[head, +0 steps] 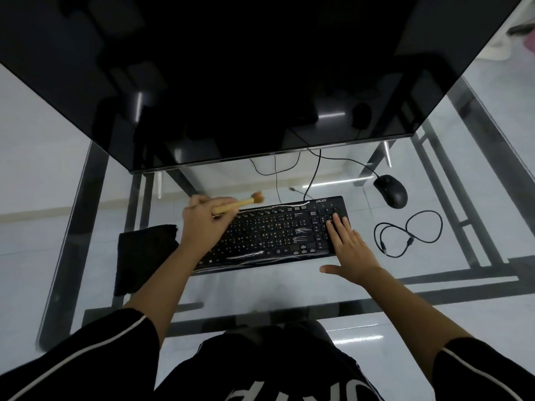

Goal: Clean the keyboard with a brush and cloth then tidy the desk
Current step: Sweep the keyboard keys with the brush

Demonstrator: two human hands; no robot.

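A black keyboard (275, 233) lies on the glass desk (260, 287) in front of me. My left hand (202, 224) grips a small wooden-handled brush (240, 201), whose bristles hover just above the keyboard's far left edge. My right hand (347, 244) rests flat on the keyboard's right end, fingers straight over the number pad. A folded black cloth (142, 256) lies on the glass to the left of the keyboard, untouched.
A large dark monitor (231, 82) looms over the back of the desk. A black mouse (390, 190) sits at the right rear, its cord running behind the keyboard. A loose coiled black cable (408, 234) lies right of the keyboard.
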